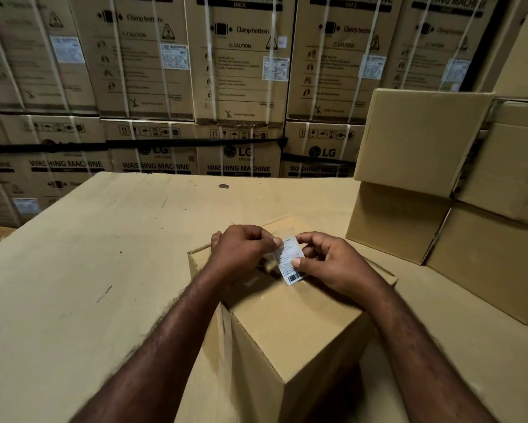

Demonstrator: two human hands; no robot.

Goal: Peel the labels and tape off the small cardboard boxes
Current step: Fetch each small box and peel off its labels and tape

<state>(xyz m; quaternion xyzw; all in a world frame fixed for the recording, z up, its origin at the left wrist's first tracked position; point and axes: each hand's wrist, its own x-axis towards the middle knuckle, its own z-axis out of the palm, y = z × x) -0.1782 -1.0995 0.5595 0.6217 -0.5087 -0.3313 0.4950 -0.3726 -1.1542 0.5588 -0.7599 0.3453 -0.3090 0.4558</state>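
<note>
Label: white barcode label held upright over the top of the small box, barcode end lowest, at or just above the cardboard (can't tell if it's stuck there).
Left hand: left hand has its fingertips pinched on the label's upper left edge.
Right hand: right hand pinches the right side w/ thumb + fingers.
Box: stands on a big flat carton top.
Risk 1: if the bottom is glued, a fast pull prob. tears the label or lifts the cardboard skin.
Risk 2: the adhesive side may fold onto itself or stick to fingers.
Risk 3: no hand steadies the box; a hard tug could shift it.
Around: plain box stack to the right, washing-machine cartons behind.
</note>
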